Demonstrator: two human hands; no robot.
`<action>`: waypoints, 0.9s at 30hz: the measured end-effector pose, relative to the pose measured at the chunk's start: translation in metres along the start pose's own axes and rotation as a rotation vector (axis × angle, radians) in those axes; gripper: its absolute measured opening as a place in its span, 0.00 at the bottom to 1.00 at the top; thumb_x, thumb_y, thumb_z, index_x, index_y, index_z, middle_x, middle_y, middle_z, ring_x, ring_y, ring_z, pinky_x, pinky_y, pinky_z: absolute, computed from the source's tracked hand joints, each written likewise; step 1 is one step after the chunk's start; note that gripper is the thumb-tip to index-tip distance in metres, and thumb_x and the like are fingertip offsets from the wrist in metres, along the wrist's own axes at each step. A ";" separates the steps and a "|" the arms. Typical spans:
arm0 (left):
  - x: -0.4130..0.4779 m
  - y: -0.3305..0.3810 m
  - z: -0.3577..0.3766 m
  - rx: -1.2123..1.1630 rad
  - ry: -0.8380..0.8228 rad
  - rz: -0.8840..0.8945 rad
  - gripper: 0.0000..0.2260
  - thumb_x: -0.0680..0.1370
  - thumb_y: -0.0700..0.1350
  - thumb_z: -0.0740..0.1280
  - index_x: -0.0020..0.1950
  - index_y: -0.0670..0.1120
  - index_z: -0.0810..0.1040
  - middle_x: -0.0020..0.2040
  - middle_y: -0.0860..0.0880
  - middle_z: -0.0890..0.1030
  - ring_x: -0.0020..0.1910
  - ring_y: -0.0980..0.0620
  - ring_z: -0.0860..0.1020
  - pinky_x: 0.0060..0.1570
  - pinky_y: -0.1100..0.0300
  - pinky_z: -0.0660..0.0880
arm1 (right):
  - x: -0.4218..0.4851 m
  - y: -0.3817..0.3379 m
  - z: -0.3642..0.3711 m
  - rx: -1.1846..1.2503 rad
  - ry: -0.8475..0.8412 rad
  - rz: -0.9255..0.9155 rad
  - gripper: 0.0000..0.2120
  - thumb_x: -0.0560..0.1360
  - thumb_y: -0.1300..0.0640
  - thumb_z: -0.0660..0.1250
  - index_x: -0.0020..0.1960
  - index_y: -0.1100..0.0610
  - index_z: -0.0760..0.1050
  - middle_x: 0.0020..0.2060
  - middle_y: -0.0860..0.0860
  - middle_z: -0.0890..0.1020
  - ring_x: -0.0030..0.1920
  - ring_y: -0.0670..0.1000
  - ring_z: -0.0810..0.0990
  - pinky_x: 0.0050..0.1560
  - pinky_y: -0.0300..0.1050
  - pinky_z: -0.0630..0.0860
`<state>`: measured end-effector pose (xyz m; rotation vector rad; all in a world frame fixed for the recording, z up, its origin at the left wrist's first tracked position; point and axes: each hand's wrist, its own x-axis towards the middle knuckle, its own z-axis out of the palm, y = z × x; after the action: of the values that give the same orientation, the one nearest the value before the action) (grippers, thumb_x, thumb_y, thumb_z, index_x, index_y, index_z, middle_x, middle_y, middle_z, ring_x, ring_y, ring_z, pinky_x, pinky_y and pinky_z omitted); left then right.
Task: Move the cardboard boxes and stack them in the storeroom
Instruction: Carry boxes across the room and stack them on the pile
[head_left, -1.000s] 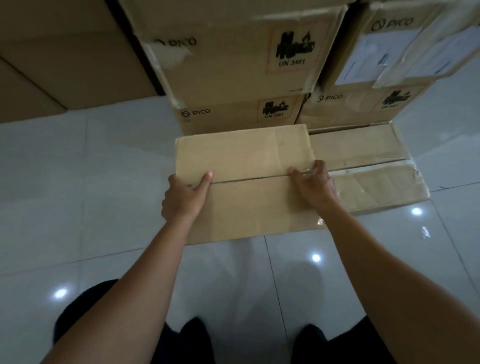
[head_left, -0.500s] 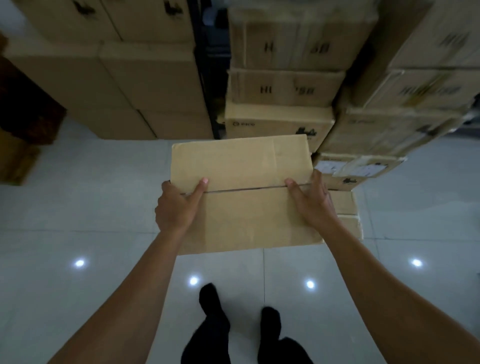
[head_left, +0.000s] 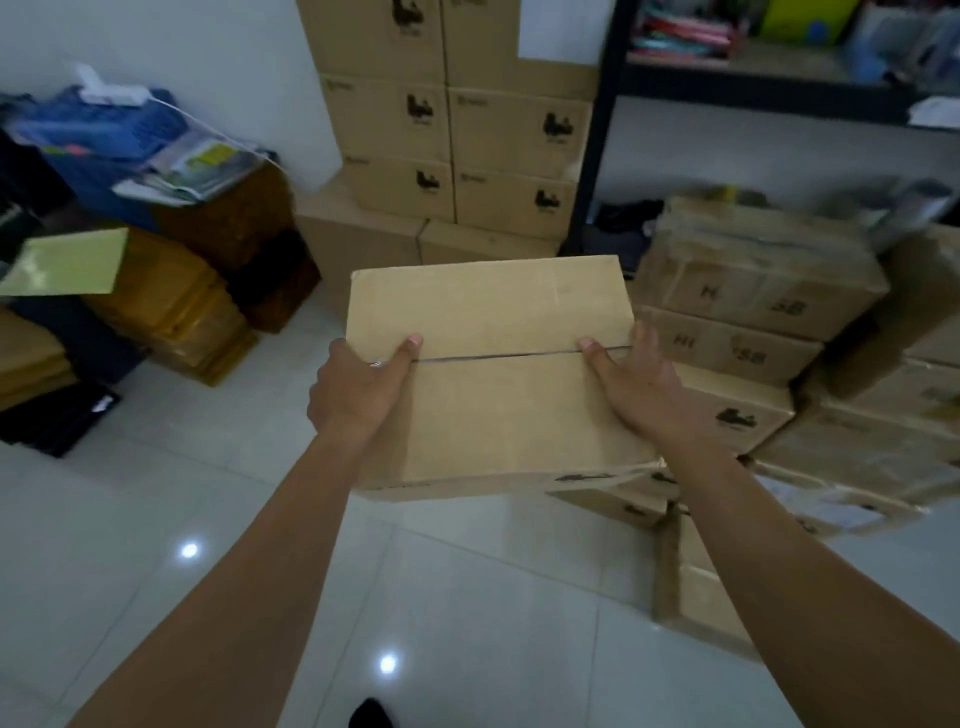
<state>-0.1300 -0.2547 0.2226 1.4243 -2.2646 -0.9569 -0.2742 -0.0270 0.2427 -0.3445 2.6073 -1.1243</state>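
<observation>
A plain brown cardboard box (head_left: 493, 364) with a seam across its closed top flaps is held up off the floor in front of me. My left hand (head_left: 358, 387) grips its left side, thumb lying on the top by the seam. My right hand (head_left: 636, 387) grips the right side the same way. Behind it stands a tall stack of printed cardboard boxes (head_left: 452, 119) against the white wall. To the right is a lower pile of taped boxes (head_left: 753, 291), and more boxes (head_left: 852, 457) sit on the floor beside it.
A black metal shelf rack (head_left: 597, 124) rises at the back right with items on it. At left are dark brown boxes (head_left: 244, 234), yellow-brown parcels (head_left: 171, 306), a blue basket (head_left: 104, 124) with papers. The white tiled floor (head_left: 156, 519) spreads out below me.
The box has come up off the floor, held in both hands. My view has risen from the floor-level boxes to the room, showing the wall, rack and left-hand clutter.
</observation>
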 end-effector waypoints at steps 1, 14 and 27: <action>0.016 -0.005 -0.012 -0.011 0.004 0.013 0.36 0.70 0.72 0.62 0.66 0.47 0.68 0.62 0.46 0.76 0.59 0.41 0.75 0.52 0.50 0.71 | 0.004 -0.018 0.012 0.000 0.008 -0.015 0.28 0.76 0.37 0.59 0.68 0.54 0.61 0.65 0.54 0.72 0.64 0.60 0.72 0.54 0.48 0.65; 0.237 -0.049 -0.150 -0.037 -0.001 0.040 0.41 0.64 0.77 0.61 0.64 0.46 0.71 0.60 0.45 0.77 0.58 0.41 0.76 0.56 0.44 0.75 | 0.080 -0.220 0.148 0.002 0.014 -0.051 0.32 0.77 0.38 0.59 0.73 0.56 0.57 0.68 0.57 0.69 0.67 0.61 0.69 0.63 0.53 0.67; 0.469 0.087 -0.175 -0.079 0.046 0.240 0.40 0.70 0.72 0.63 0.71 0.47 0.64 0.67 0.44 0.73 0.64 0.40 0.73 0.58 0.50 0.72 | 0.281 -0.366 0.140 0.055 0.076 -0.170 0.30 0.77 0.39 0.60 0.72 0.55 0.59 0.69 0.54 0.69 0.66 0.58 0.70 0.59 0.49 0.67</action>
<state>-0.3082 -0.7090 0.3654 1.1007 -2.2725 -0.9153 -0.4488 -0.4564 0.3746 -0.5298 2.6479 -1.2849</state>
